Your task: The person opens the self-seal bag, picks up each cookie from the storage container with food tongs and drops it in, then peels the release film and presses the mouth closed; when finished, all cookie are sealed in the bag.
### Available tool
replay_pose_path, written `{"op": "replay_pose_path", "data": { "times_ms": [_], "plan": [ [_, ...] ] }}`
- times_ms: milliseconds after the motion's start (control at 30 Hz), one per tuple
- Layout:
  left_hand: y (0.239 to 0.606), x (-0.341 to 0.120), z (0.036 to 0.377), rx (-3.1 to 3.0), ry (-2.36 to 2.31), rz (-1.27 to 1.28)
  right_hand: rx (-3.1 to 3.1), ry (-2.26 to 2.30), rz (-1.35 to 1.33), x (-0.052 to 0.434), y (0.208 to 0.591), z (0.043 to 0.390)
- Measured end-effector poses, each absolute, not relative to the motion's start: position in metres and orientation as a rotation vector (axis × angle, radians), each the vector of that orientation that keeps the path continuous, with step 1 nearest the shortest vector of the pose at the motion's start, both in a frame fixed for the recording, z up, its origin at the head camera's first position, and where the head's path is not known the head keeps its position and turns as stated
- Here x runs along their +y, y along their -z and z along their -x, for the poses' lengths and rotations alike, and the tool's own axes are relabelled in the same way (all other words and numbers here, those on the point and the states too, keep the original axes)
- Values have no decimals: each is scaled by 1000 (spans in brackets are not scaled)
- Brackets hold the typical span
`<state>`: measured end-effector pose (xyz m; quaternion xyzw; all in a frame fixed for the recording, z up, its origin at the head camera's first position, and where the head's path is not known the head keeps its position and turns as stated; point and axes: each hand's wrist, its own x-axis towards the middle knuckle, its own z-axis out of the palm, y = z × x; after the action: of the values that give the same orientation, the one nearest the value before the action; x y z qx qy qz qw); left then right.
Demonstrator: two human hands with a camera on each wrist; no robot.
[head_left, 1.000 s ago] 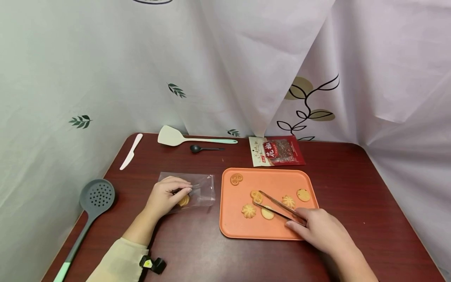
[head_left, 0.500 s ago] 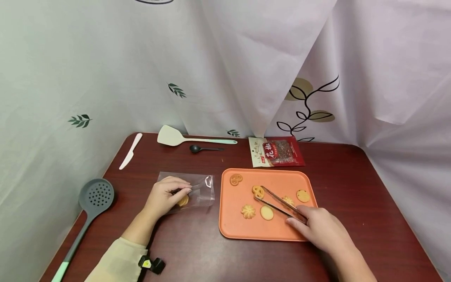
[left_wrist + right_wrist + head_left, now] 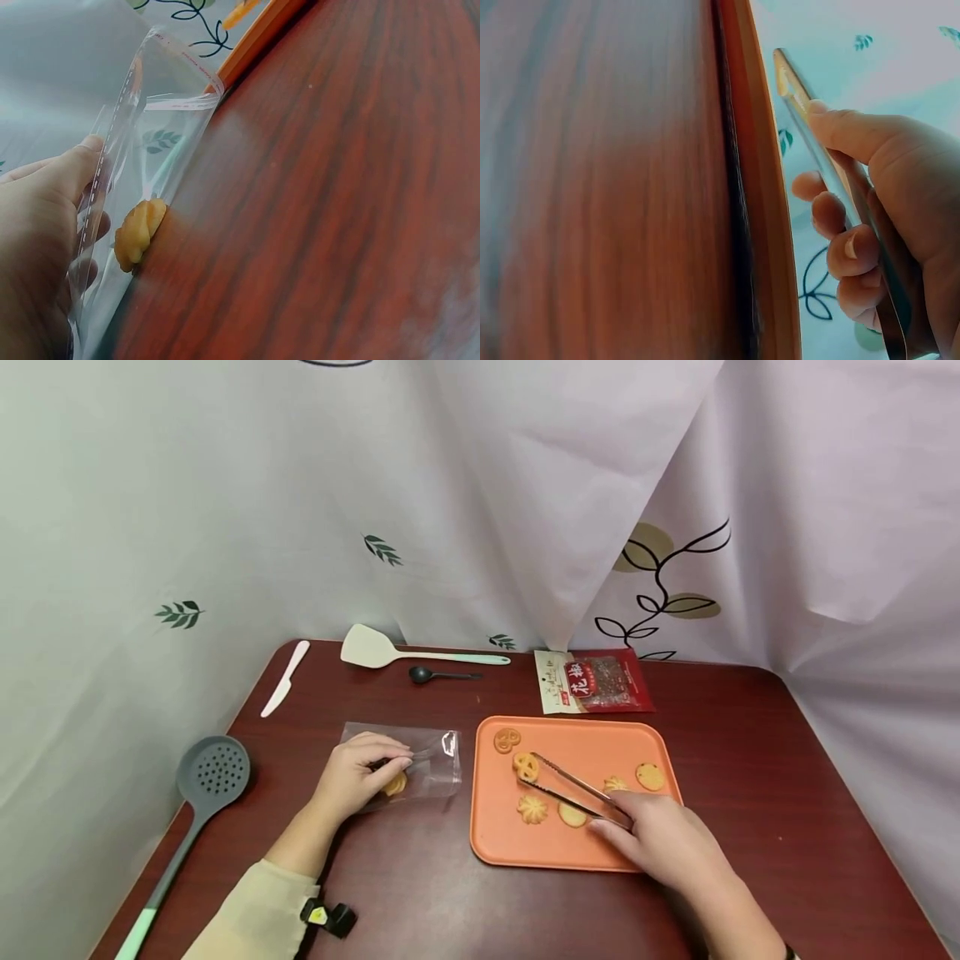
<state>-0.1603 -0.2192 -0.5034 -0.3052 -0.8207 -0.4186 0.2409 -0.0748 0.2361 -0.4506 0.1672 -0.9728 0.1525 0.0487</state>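
My left hand pinches the edge of a clear plastic bag that lies on the table. Inside the bag is a golden cookie, partly covered by the hand in the head view. Metal tongs are gripped in my right hand over the orange tray. Between the tongs' tips is a pretzel-shaped cookie, which appears raised off the tray. On the tray lie another, browner pretzel cookie, a flower-shaped cookie, an oval cookie and others nearer the right hand.
Behind the tray lies a red spice packet. A white spatula and a small black spoon are at the back. To the left are a white plastic knife and a grey skimmer. Curtains hang around the table.
The tongs have closed on the pretzel cookie and carried it left, toward the bag. My right hand moved left with them. The left hand keeps its hold on the bag.
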Motion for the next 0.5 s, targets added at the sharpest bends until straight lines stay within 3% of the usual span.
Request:
{"op": "replay_pose_path", "data": {
  "times_ms": [500],
  "plan": [
    [502,-217,160,-2235,1136,837,-2930,-437,-698,190,445,88]
  ]
}}
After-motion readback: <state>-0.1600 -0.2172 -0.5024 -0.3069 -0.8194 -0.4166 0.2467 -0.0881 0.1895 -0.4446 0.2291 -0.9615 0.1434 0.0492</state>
